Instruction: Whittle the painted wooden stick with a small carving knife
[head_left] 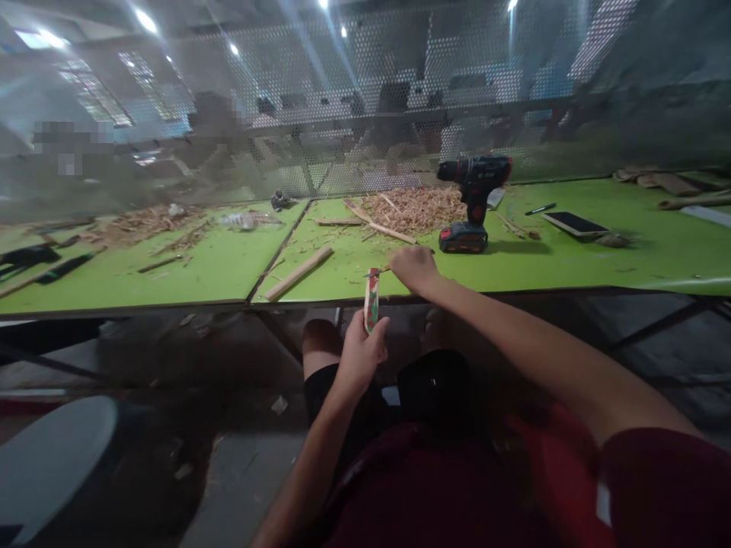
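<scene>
At the near edge of the green tabletop (343, 286), about midway along, the seated person has the left hand (365, 339) wrapped round the lower end of a wooden piece (372, 301) with red and green markings; it stands up from the grip, its upper part seen against the tabletop's edge. The right hand (414, 270) is curled into a fist, its grip closed on a thin tool (384, 269) whose metal end crosses the top of the piece; I can't tell how firmly they meet. Just past that fist a cordless drill (477, 186) stands upright on its battery, hiding part of a heap of shavings (422, 207) toward the far edge. A bare stick (300, 274) slants from the near edge, left of the hands, beside the seam dividing the tabletop. Beyond the seam lie a clear plastic thing (248, 220) and another spread of shavings (142, 228), with dark tools (39, 262) at the left end. Right of the drill are some thin sticks (517, 226), a pen (540, 208) and a phone (576, 224), and long brownish pieces (665, 181) crowd the far right corner. A perforated screen (365, 91) closes off the far edge.
</scene>
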{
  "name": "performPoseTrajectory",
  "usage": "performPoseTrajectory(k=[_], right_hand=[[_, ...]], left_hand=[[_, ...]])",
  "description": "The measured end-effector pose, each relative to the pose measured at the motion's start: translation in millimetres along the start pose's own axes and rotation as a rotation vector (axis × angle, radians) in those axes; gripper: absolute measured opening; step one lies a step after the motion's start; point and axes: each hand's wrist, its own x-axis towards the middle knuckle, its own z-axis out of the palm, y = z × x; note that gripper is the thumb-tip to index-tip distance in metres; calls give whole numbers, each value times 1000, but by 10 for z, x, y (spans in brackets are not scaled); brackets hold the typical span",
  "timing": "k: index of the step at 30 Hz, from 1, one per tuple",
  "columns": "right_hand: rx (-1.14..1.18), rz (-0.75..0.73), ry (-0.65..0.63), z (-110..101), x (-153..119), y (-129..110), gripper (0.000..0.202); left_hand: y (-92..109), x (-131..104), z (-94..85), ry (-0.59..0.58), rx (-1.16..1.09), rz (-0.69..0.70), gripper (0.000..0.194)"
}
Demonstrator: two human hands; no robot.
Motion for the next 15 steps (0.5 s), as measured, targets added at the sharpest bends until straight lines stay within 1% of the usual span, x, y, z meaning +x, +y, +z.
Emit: performPoseTrajectory(k=[2, 5, 7, 8, 10, 13, 15], right_hand=[[-8, 79, 24, -48, 98, 171, 38], [-29, 227, 71, -182, 206, 441, 37], [-27, 266, 107, -265, 183, 495, 38], [-16, 254, 120, -290, 132, 462, 38], [12, 189, 116, -296, -44, 291, 40], [22, 73, 47, -220, -363, -53, 39], [-5, 47, 46, -149, -503, -209, 45]], left_hand=[[36, -82, 5, -20, 26, 7, 37], [89, -187, -28, -117, 54, -17, 35], [111, -199, -61, -113, 23, -12, 36], [117, -186, -75, -106, 11, 0, 37], [121, -141, -93, -86, 4, 37, 37], [99, -89, -92, -64, 31, 87, 36], [71, -79, -80, -55, 58, 109, 35]])
